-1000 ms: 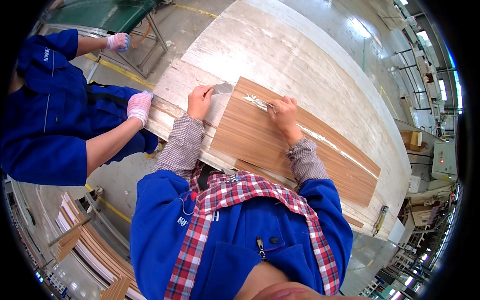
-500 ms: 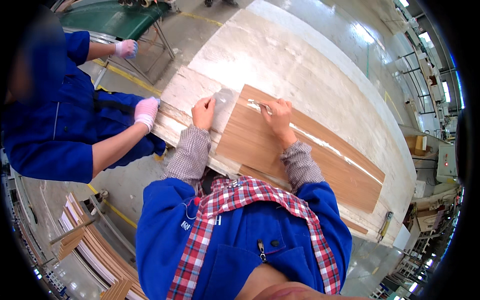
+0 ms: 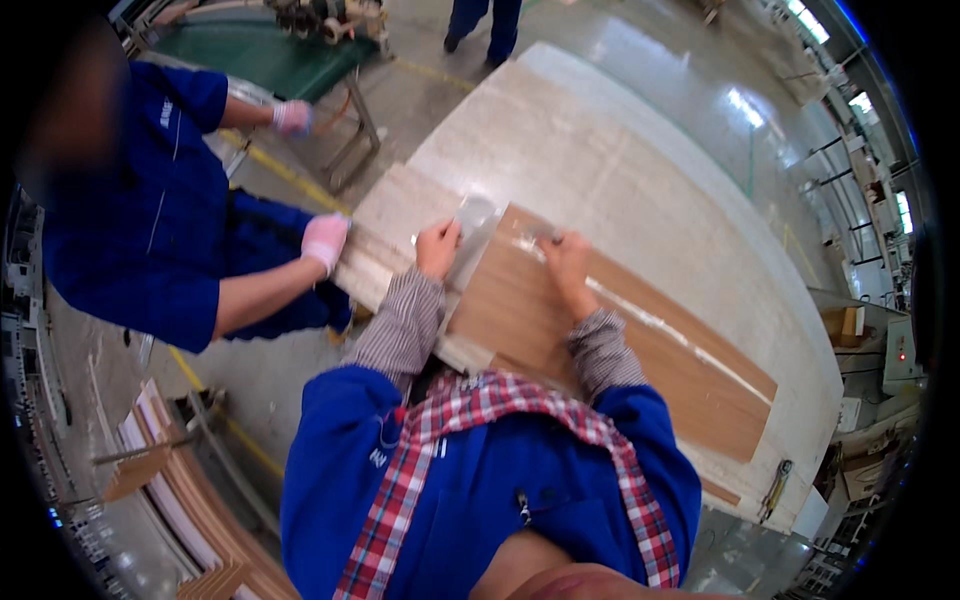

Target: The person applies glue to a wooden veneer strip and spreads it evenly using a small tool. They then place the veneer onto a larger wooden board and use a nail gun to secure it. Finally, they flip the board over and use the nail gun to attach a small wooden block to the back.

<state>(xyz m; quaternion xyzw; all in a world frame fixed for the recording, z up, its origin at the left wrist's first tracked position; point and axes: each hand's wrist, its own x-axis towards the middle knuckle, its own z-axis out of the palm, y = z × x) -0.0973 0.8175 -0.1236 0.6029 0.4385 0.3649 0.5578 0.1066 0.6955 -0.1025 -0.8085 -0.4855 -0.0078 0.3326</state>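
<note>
A wood-grain panel (image 3: 620, 375) lies on the pale worktable, with a streaky white strip (image 3: 690, 345) along its length. Over the panel's far left end is my right hand (image 3: 568, 265), fingers pinched close to white smears on the wood; what they hold is blurred. My left hand (image 3: 437, 248) is closed just left of the panel, gripping a thin see-through plastic piece (image 3: 476, 212) whose exact kind I cannot make out. That piece reaches beyond the fingers toward the panel's corner.
A co-worker in blue (image 3: 150, 230) stands at the left, one gloved hand (image 3: 325, 243) at the table's edge (image 3: 375, 265). A hand tool (image 3: 776, 490) lies at the table's near right. Stacked boards (image 3: 180, 490) are at lower left, a green-topped machine (image 3: 260, 60) behind.
The view has shifted, so the scene sits lower and further right. My right hand stays at the strip's far left end. Another person's legs now show more at the top.
</note>
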